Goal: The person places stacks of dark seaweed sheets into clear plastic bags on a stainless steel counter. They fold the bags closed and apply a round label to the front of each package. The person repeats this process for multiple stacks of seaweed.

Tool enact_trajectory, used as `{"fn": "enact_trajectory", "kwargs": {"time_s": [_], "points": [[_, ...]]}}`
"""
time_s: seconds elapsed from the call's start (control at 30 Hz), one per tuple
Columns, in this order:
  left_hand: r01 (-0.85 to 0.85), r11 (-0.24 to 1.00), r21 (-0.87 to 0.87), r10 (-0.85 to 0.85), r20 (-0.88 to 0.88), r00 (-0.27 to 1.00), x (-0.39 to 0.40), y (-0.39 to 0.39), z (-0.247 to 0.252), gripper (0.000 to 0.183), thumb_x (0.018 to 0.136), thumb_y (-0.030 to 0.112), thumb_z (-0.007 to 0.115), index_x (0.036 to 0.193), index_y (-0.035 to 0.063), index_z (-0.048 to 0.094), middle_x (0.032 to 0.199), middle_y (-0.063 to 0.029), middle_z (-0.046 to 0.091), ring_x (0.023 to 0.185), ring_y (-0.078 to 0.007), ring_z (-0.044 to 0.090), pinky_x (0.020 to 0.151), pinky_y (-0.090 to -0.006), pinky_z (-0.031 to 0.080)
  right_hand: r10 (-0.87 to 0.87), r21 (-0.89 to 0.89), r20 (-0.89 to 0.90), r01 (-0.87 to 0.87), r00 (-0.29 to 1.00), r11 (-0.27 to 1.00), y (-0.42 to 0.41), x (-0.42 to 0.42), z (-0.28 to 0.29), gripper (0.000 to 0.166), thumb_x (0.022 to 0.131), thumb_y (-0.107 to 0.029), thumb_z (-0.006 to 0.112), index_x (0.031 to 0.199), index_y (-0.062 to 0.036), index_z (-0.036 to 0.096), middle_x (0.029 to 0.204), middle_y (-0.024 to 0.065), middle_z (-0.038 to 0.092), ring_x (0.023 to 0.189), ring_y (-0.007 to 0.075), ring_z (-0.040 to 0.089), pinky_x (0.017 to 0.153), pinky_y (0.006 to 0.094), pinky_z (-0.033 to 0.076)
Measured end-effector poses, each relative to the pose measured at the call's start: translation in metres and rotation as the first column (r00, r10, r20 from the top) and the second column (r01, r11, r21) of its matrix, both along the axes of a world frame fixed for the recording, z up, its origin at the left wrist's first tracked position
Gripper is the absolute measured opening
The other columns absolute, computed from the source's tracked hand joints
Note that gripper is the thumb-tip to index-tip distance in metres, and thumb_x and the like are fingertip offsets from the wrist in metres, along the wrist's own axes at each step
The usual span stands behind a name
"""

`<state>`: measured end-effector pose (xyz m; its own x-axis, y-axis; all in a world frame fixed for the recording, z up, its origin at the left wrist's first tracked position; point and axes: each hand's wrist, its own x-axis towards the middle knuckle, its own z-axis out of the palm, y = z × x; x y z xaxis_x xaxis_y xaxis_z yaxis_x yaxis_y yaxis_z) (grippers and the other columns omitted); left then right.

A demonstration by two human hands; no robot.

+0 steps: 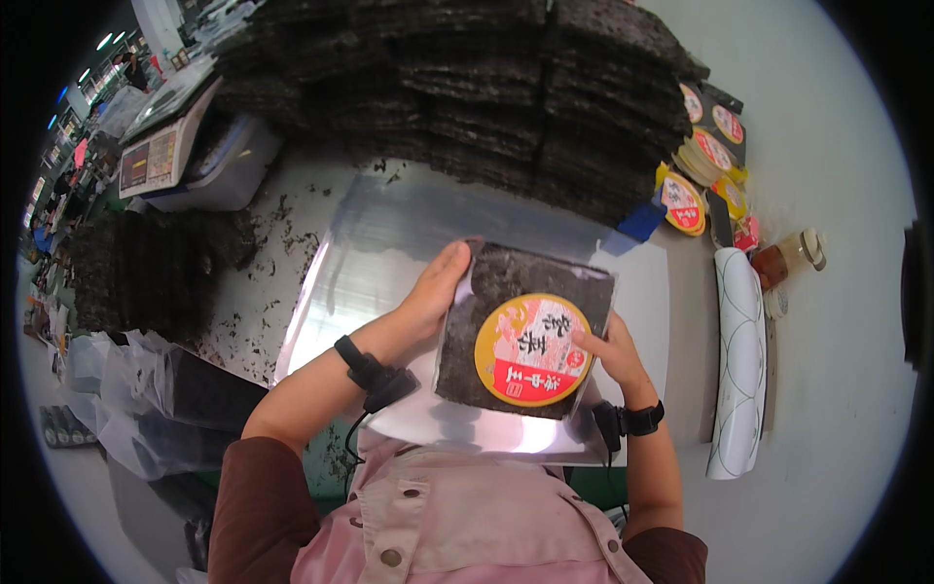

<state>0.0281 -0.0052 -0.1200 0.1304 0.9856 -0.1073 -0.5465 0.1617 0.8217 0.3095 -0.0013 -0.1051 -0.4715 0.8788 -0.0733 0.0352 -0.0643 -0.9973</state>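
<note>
Both my hands hold a square packet of dried seaweed [503, 281], in clear wrapping by its sheen, over a shiny metal sheet [365, 241] on the table. A round yellow, red and white label [534, 350] bearing writing lies on its face. My left hand [435, 288] grips the packet's upper left edge, with its fingers hidden behind it. On the right edge is my right hand [616, 347], its thumb resting on the label and its other fingers mostly out of sight.
Tall stacks of dark seaweed sheets [467, 87] stand beyond the metal sheet; another pile [146, 274] lies left. A weighing scale [157, 160] sits by a plastic tub [237, 171]. Round labels [682, 204], a white patterned roll [738, 365] and a drink bottle [784, 263] are right. Plastic bags [139, 401] hang lower left.
</note>
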Motion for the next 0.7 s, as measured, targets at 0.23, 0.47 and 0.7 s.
{"fn": "enact_trajectory", "kwargs": {"time_s": [0.23,0.47,0.7], "points": [[-0.165,0.869,0.467,0.486,-0.739,0.467,-0.047,0.001,0.056,0.054,0.086,0.028,0.065,0.129,0.0038,0.045,0.125,-0.01,0.051,0.11,-0.0215,0.052,0.09,-0.033,0.044,-0.231,0.013,0.074,0.231,0.97,0.973,0.008,0.073,0.003,0.047,0.082,-0.015,0.063,0.123,0.0031,0.048,0.11,0.0106,0.06,0.095,0.0155,0.06,0.084,0.029,0.048],[0.0,0.386,0.923,0.918,-0.384,-0.101,-0.109,0.051,0.145,0.045,0.074,0.013,0.072,0.113,0.0038,0.053,0.116,-0.0119,0.055,0.106,-0.0264,0.053,0.09,-0.0363,0.043,-0.481,-0.15,-0.065,0.468,0.875,0.871,-0.011,0.139,-0.029,0.036,0.085,-0.02,0.058,0.112,0.0029,0.054,0.092,0.0103,0.065,0.073,0.0162,0.065,0.066,0.0265,0.053],[0.341,0.205,0.917,0.943,-0.091,-0.321,-0.094,0.127,0.19,0.074,0.064,0.01,0.073,0.129,-0.0001,0.039,0.127,-0.0164,0.045,0.121,-0.0355,0.041,0.104,-0.0432,0.033,-0.488,-0.126,-0.676,0.566,0.553,0.815,0.048,0.198,0.122,0.049,0.095,-0.031,0.049,0.128,0.0043,0.043,0.13,0.0163,0.047,0.12,0.0222,0.046,0.104,0.0327,0.036]]}}
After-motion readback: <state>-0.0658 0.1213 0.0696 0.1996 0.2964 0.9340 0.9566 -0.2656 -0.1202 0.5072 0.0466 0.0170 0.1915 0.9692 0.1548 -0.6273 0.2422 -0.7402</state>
